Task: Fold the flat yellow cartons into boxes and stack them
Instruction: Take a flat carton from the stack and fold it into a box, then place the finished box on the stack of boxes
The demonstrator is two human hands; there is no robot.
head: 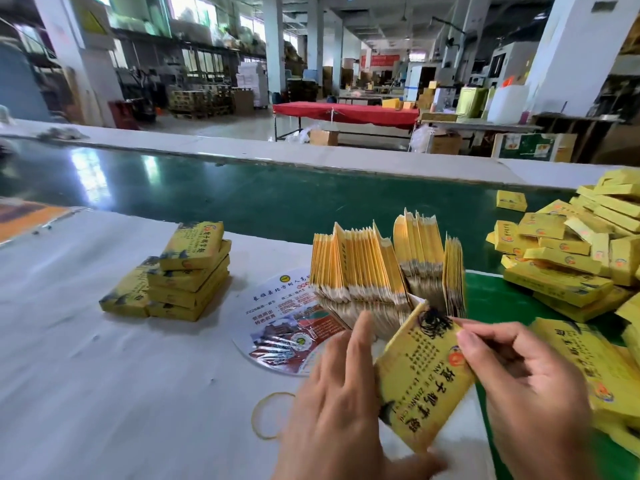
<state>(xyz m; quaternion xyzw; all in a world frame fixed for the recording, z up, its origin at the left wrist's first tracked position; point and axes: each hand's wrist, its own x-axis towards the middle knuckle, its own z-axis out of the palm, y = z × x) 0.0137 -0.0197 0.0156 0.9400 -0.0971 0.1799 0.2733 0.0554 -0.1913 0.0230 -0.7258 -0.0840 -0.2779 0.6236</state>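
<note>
Head view: both hands hold one yellow carton [420, 379] tilted above the white table [104, 358]. The left hand [337, 403] has fingers straight along its left edge, thumb beneath; the right hand [530, 386] pinches its right edge. Upright flat cartons [360, 271] stand just behind; a stack of folded boxes [188, 275] sits left.

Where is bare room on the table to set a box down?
Bare white table lies left of the left hand, below the stack, bordered by the rubber band. Crowded: the flat cartons ahead and the box pile at right.
</note>
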